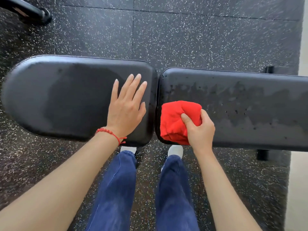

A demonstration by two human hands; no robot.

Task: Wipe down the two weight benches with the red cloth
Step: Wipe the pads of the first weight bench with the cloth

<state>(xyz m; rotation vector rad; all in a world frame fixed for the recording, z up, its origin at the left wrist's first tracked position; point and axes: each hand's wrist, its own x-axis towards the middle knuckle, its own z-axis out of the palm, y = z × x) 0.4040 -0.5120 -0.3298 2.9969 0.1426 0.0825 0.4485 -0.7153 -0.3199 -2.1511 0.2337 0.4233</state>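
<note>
Looking down from the head view, there are two black padded bench parts lying end to end, with a thin gap between them. The left pad (58, 97) has a round end on its far left. The right pad (250, 105) runs off the right edge of the picture and has dark wet-looking streaks and little spots on it.

The left hand (128, 105) lies flat on the left pad, near the gap, with its fingers straight and a bit spread — it holds nothing. A red bead bracelet (110, 133) sits on that wrist.

The right hand (200, 130) grips the red cloth (175, 122), with its thumb and fingers curled around the bunched-up cloth. The cloth rests on the left end of the right pad, just beside the gap and close to the near edge.

Under the pads you can see two legs in blue trousers (116, 189) and the tips of white shoes (175, 150). The floor (183, 39) is dark with white speckles. A black bar (25, 10) shows in the top left corner — what it belongs to, I cannot tell.
</note>
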